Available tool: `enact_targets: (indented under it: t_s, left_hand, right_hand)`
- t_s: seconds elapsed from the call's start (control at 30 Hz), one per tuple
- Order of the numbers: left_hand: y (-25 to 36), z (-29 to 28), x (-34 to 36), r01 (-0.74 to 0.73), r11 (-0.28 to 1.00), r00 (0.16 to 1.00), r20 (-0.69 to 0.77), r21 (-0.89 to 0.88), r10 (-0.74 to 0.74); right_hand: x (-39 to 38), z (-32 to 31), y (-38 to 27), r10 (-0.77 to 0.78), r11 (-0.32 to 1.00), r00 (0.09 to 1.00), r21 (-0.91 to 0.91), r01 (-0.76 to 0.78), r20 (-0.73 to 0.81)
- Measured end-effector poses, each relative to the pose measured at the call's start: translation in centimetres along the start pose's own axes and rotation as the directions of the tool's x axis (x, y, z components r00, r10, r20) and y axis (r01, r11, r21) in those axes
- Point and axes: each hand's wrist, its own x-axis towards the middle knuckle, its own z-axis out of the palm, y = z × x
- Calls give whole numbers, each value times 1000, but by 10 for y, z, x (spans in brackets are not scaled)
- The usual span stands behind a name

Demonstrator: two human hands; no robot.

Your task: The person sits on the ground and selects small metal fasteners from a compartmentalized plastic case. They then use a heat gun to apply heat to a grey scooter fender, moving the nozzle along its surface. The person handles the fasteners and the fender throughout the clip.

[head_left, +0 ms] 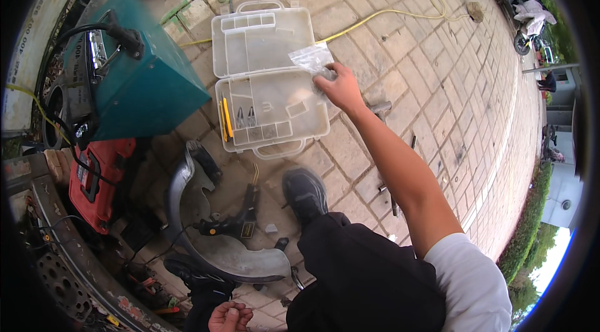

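My right hand point(339, 87) reaches out with its fingers closed on a small clear plastic zip bag point(311, 57), over the right side of an open translucent plastic case point(263, 93). In the case's near half lie a slim yellow tool point(226, 118) and several small metal pieces point(247, 115). Low in the picture, my left hand point(230, 317) has its fingers curled together; whatever they may hold is too small to make out. Between my feet rests a curved grey plastic panel point(219, 259), with a black gun-shaped tool point(242, 219) with two metal prongs across it.
A teal metal box point(147, 75) with cables stands at the left, near a red hard case point(100, 185). A yellow cord point(381, 13) runs over the brick paving point(431, 113). A hammer-like tool point(380, 107) and dark metal pieces point(394, 204) lie to the right. Motorbikes point(522, 38) stand far right.
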Motion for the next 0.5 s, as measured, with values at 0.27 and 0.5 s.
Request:
enact_targets:
  t_s: [0.27, 0.5]
  left_hand:
    - [-1, -3, -1, -30, 999, 999, 31, -20, 31]
    - [0, -5, -1, -15, 1000, 1000, -2, -23, 15]
  right_hand:
    - [-60, 0, -2, 248, 885, 947, 349, -307, 203]
    - [-82, -11, 21, 339, 881, 906, 252, -400, 253]
